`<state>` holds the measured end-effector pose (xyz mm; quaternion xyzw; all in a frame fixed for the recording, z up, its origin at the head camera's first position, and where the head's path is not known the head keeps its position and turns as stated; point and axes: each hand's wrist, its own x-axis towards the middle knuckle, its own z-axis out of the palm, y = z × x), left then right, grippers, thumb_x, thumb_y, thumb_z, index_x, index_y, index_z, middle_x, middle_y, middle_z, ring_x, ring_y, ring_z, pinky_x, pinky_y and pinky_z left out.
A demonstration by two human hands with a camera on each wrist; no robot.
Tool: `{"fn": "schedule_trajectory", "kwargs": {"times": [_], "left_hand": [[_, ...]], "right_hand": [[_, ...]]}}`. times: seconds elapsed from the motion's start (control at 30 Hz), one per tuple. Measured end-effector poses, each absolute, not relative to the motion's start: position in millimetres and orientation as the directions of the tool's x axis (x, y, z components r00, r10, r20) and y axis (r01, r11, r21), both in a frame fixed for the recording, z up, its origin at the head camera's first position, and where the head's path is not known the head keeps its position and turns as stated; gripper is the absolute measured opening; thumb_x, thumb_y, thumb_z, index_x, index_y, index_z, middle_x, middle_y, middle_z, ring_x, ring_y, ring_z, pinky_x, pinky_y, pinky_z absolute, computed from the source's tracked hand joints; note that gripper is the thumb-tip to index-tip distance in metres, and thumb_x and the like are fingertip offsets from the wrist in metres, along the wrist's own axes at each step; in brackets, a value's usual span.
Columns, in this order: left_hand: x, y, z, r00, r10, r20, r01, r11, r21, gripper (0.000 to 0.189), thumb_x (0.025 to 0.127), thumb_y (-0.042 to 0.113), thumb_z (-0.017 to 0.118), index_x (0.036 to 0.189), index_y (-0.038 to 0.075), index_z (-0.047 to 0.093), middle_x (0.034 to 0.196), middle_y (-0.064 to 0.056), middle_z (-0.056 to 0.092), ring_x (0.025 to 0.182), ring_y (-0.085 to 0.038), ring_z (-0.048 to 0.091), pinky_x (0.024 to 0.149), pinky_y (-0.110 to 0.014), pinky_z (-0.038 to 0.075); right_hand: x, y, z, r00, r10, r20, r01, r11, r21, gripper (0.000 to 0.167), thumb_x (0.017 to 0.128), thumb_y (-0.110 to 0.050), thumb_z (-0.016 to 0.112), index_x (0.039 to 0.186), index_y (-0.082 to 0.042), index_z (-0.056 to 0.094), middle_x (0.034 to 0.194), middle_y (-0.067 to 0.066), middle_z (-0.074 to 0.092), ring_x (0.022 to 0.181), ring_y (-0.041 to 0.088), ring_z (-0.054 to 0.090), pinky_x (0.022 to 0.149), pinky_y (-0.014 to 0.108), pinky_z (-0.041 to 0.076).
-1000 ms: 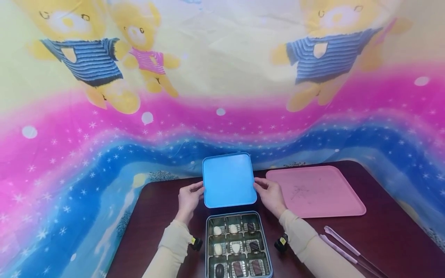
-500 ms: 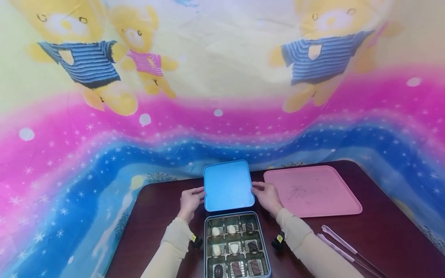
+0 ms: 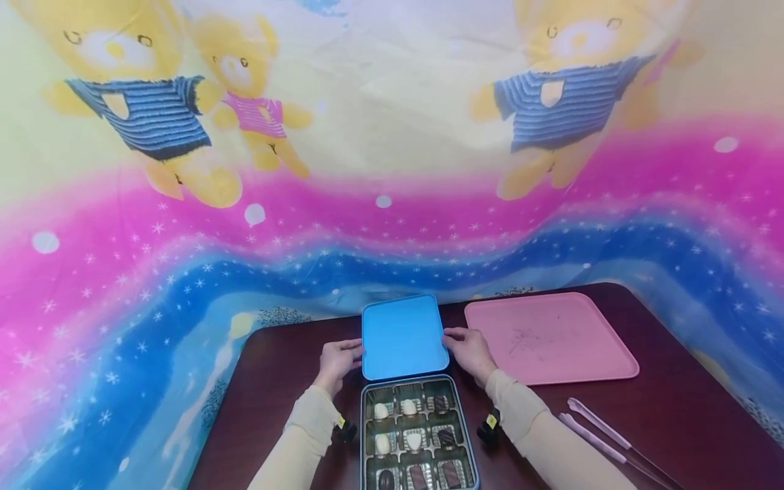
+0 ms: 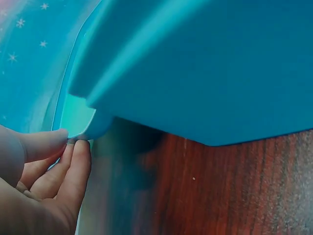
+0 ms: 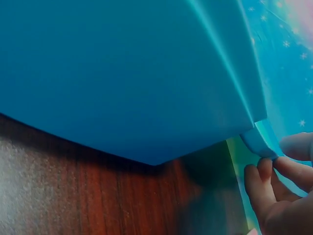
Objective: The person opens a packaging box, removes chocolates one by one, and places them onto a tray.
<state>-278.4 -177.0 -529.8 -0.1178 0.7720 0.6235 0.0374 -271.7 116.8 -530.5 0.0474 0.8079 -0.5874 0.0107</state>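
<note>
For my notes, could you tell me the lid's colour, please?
Light blue; the lid shows best in the head view.

The sleeved left arm [image 3: 289, 449] and right arm [image 3: 551, 435] stretch forward, well apart and slanting inward, with the left hand [image 3: 337, 364] and right hand [image 3: 471, 352] facing each other across a gap, each in a pinch, thumb [image 4: 45, 145] above bent fingers [image 4: 73, 178] in its wrist view.

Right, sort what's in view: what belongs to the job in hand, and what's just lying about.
In the job:
left hand and right hand
blue lid, held by both
open box of chocolates, apparently the lid's

Lying about, untouched by either hand:
pink tray
tongs
</note>
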Motion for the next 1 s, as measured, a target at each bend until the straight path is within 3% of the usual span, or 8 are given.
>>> {"fn": "schedule_trajectory", "kwargs": {"times": [0.23,0.47,1.0], "left_hand": [[-279.5,-177.8,-534.2,-0.966,-0.114,-0.231,-0.250,0.197,0.948,0.028,0.097,0.009,0.067,0.123,-0.004,0.070,0.122,-0.023,0.067,0.099,-0.028,0.072,0.088,-0.045,0.059],[-278.3,-175.6,-537.5,-0.966,-0.098,-0.241,-0.257,0.218,0.942,0.030,0.097,0.008,0.068,0.124,-0.005,0.069,0.124,-0.025,0.066,0.100,-0.028,0.071,0.084,-0.041,0.060],[-277.6,-170.7,-551.3,-0.965,-0.129,-0.228,-0.256,0.277,0.926,0.028,0.096,0.005,0.067,0.122,-0.006,0.070,0.121,-0.025,0.068,0.099,-0.030,0.072,0.081,-0.041,0.061]], "right_hand": [[-275.6,118.1,-536.6,-0.993,0.064,-0.099,0.115,0.337,-0.934,0.034,0.099,-0.017,0.064,0.129,-0.002,0.068,0.130,0.019,0.065,0.126,0.037,0.056,0.101,0.051,0.050],[-275.4,120.3,-543.3,-0.995,0.065,-0.079,0.099,0.436,-0.895,0.030,0.098,-0.013,0.065,0.123,0.000,0.071,0.123,0.018,0.069,0.124,0.040,0.057,0.100,0.053,0.050],[-273.3,120.2,-550.9,-0.994,0.057,-0.098,0.113,0.493,-0.863,0.028,0.095,-0.008,0.063,0.121,0.001,0.072,0.122,0.019,0.069,0.121,0.040,0.059,0.099,0.053,0.050]]}}
